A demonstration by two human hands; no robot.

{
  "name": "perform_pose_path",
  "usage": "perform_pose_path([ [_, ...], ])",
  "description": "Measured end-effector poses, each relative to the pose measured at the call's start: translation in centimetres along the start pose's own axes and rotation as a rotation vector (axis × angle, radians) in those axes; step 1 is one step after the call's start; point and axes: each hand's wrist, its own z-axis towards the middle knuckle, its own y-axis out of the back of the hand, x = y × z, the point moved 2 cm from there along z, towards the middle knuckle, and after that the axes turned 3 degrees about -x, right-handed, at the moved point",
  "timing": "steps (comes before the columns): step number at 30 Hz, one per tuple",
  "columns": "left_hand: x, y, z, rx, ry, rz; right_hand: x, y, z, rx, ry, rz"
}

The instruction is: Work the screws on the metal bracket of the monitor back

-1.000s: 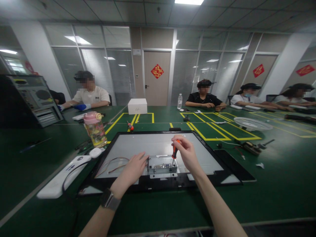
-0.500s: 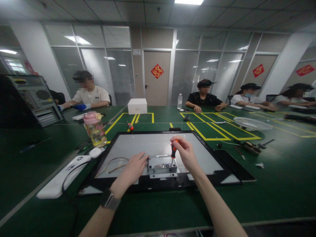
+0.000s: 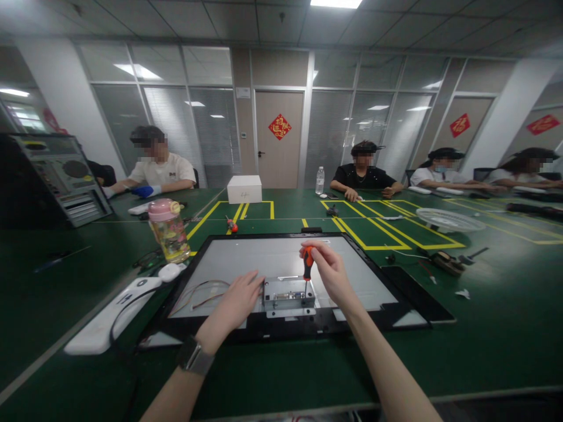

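Green counter (image 3: 484,328) in a shared office. The right hand (image 3: 331,274) grips a light, stiff screwdriver (image 3: 307,262) by its handle, and the left hand (image 3: 237,302) lies flat and empty on the probably fragile monitor (image 3: 246,258).

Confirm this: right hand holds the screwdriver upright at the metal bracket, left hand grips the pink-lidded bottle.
Wrong on the left hand: the head view shows it on the panel beside the bracket; the bottle stands apart, untouched. The right hand does hold the screwdriver upright at the bracket.
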Motion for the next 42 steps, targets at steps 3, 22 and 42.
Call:
perform_pose_path([
  [3, -0.1, 0.2, 0.0, 0.004, -0.009, -0.001, -0.2, -0.1, 0.0, 0.018, -0.008, 0.048],
  [22, 0.3, -0.4, 0.0, -0.04, -0.003, -0.024, 0.8, -0.1, -0.1, -0.014, 0.025, -0.067],
  [42, 0.3, -0.2, 0.1, -0.024, -0.023, -0.012, -0.1, -0.3, -0.3, -0.016, -0.01, 0.055],
])
